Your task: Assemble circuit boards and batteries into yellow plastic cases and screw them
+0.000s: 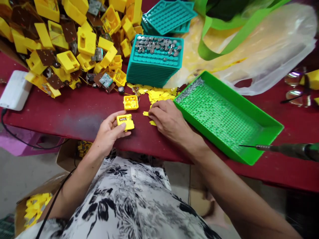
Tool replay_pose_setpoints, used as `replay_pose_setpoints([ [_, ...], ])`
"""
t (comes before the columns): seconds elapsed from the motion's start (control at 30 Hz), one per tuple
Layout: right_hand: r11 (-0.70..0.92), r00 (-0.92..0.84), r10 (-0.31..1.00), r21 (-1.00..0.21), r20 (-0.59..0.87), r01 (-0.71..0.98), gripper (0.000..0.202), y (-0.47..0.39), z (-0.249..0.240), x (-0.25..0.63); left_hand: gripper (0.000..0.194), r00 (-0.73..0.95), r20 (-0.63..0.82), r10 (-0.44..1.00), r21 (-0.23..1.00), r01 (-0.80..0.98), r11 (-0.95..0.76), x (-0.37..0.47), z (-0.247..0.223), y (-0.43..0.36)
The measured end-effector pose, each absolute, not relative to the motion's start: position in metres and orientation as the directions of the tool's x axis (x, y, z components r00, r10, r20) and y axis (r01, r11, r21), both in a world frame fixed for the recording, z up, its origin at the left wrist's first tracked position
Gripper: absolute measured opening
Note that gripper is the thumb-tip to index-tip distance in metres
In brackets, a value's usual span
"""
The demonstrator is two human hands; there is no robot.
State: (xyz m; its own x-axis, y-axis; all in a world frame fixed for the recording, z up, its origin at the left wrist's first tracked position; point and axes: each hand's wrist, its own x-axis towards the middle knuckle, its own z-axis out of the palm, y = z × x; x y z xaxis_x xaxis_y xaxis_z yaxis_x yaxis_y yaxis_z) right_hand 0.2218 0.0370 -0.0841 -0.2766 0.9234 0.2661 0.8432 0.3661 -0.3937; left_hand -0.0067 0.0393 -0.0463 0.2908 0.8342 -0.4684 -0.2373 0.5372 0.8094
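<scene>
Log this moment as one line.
Left hand: holding case | Right hand: at yellow tab, grip unclear | Nearby: second case beyond first, green tray at right

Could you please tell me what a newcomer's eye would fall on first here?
Probably the big heap of yellow casings filling the upper left of the picture. Next comes the bright green tray slanting across the right, beside the right hand. At centre, the left hand holds a small yellow case.

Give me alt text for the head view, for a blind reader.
The left hand holds a small yellow case while the right hand touches a flat yellow piece at a dark red table. Nearby are a green tray, stacked teal trays bearing metal discs, and yellow housings.
</scene>
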Motion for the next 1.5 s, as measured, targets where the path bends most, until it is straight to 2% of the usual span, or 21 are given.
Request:
replay_pose_setpoints([
  [0.1, 0.341, -0.249, 0.933, -0.418, 0.260, 0.842, 0.018, 0.033, -0.084, 0.215, 0.045, 0.294, -0.464, 0.836, 0.816, -0.226, 0.532, -0.006, -0.045, 0.039],
  [0.23, 0.217, -0.115, 0.956, -0.390, 0.269, 0.895, 0.014, 0.035, -0.087, 0.212, 0.047, 0.290, -0.462, 0.838, 0.823, -0.210, 0.527, -0.006, -0.044, 0.039],
  [0.33, 0.208, -0.118, 0.967, -0.428, 0.227, 0.879, 0.014, 0.039, -0.088, 0.214, 0.047, 0.283, -0.467, 0.838, 0.825, -0.203, 0.528, -0.007, -0.044, 0.039],
  [0.47, 0.223, -0.125, 0.970, -0.568, 0.207, 0.792, 0.015, 0.036, -0.075, 0.210, 0.050, 0.278, -0.460, 0.843, 0.823, -0.224, 0.522, -0.007, -0.047, 0.037],
  [0.57, 0.174, 0.040, 0.967, -0.767, 0.252, 0.618, 0.009, 0.027, -0.057, 0.194, 0.046, 0.272, -0.434, 0.859, 0.841, -0.221, 0.494, -0.006, -0.050, 0.034],
  [0.63, 0.129, 0.101, 0.975, -0.879, 0.196, 0.458, 0.007, 0.024, -0.047, 0.181, 0.043, 0.280, -0.405, 0.870, 0.862, -0.202, 0.466, -0.006, -0.052, 0.033],
  [0.73, 0.055, 0.088, 0.992, -0.947, 0.087, 0.316, 0.008, 0.024, -0.040, 0.164, 0.044, 0.311, -0.364, 0.878, 0.884, -0.182, 0.431, -0.005, -0.054, 0.031],
  [0.97, -0.055, 0.078, 0.997, -0.937, -0.029, 0.344, 0.013, 0.031, -0.034, 0.156, 0.049, 0.339, -0.319, 0.885, 0.909, -0.155, 0.387, -0.006, -0.061, 0.031],
  [1.1, -0.105, 0.082, 0.993, -0.915, -0.079, 0.390, 0.014, 0.033, -0.027, 0.157, 0.051, 0.356, -0.249, 0.901, 0.951, -0.084, 0.296, -0.009, -0.067, 0.032],
  [1.33, -0.109, 0.083, 0.994, -0.864, -0.077, 0.492, 0.017, 0.034, -0.020, 0.155, 0.050, 0.319, -0.169, 0.933, 0.979, 0.168, 0.119, -0.009, -0.061, 0.029],
  [1.43, -0.108, 0.087, 0.993, -0.850, -0.074, 0.515, 0.013, 0.033, -0.021, 0.154, 0.045, 0.289, -0.173, 0.942, 0.970, 0.218, 0.111, -0.006, -0.056, 0.027],
  [1.5, -0.107, 0.088, 0.994, -0.842, -0.071, 0.529, 0.009, 0.032, -0.022, 0.153, 0.037, 0.266, -0.199, 0.943, 0.971, 0.186, 0.152, -0.005, -0.055, 0.027],
])
